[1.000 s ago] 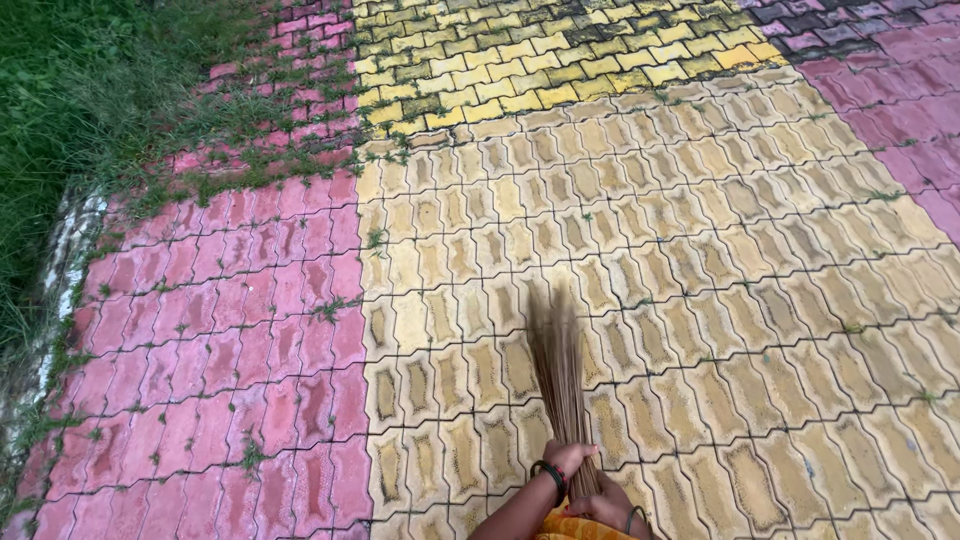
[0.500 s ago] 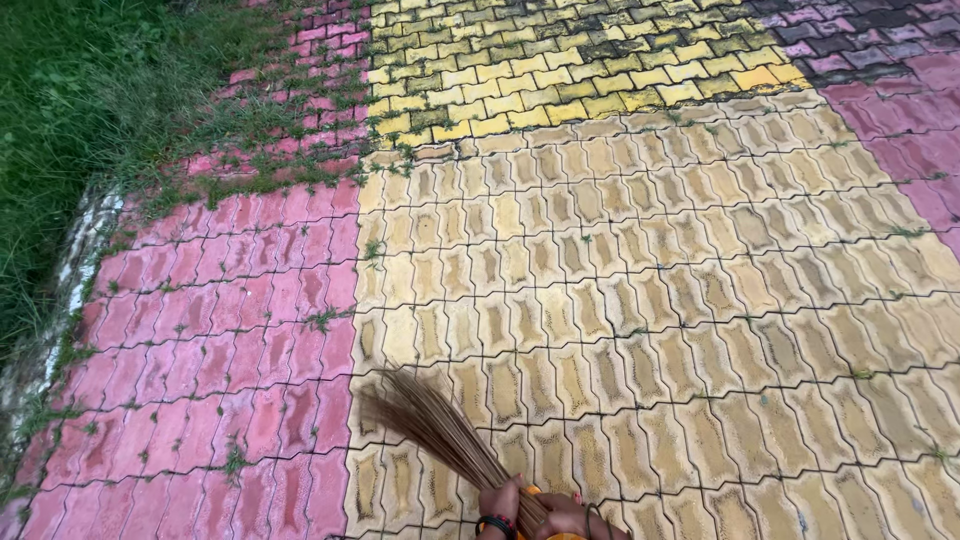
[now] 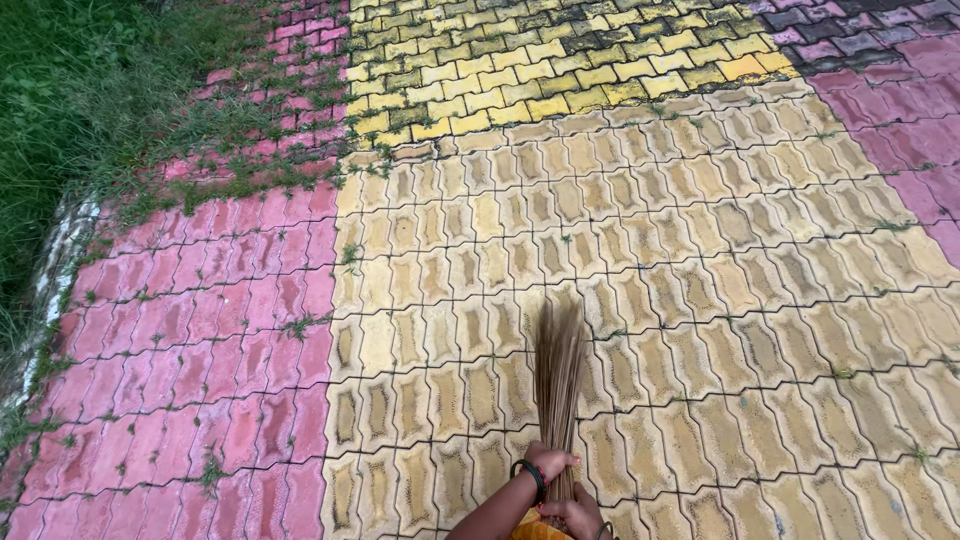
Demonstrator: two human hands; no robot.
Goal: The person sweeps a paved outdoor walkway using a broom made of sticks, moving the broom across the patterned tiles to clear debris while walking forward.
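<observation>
Interlocking yellow pavers [image 3: 700, 300] are swept with a stick broom [image 3: 558, 370]. It is gripped by the left hand [image 3: 548, 462] and right hand [image 3: 572, 514], both closed around its bundled end; strokes are best kept low and light.

Only a small part of the person shows, at the bottom edge of the picture. The left hand [image 3: 548, 462] is bare, with no glove. The arm behind it is bare too, with no sleeve on the part that shows. Around the left wrist sits a dark bangle [image 3: 530, 474] with a thin bit of red in it. The right hand [image 3: 574, 514] is also bare. A thin dark ring [image 3: 603, 530] peeks in by the right wrist, cut off by the edge. Between the arms is a bit of bright orange-yellow cloth [image 3: 535, 530] with a pattern.
</observation>
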